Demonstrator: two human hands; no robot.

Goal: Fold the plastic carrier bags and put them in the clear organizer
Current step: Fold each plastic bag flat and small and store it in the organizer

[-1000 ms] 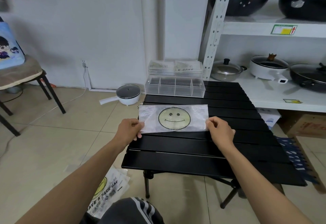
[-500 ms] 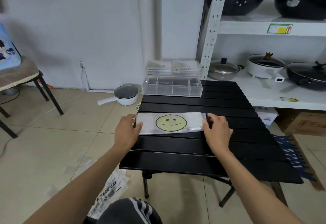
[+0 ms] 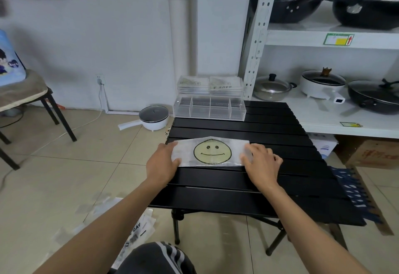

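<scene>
A white plastic carrier bag point(image 3: 211, 152) with a yellow smiley face lies folded into a long strip on the black slatted table point(image 3: 248, 187). My left hand point(image 3: 162, 161) grips its left end. My right hand point(image 3: 262, 163) rests with spread fingers on its right end, covering that edge. The clear organizer point(image 3: 209, 111) with several compartments stands at the table's far edge. Behind it sits a second clear box point(image 3: 210, 85) that holds folded bags.
More carrier bags point(image 3: 138, 230) lie on the tiled floor by my knee. A small white pot point(image 3: 153, 118) stands on the floor left of the table. White shelves point(image 3: 345, 120) with pans stand right; a chair point(image 3: 26, 99) stands far left.
The strip first dropped flatter onto the table. Both hands have since closed in over the bag's ends, and the top edge now peaks slightly in the middle.
</scene>
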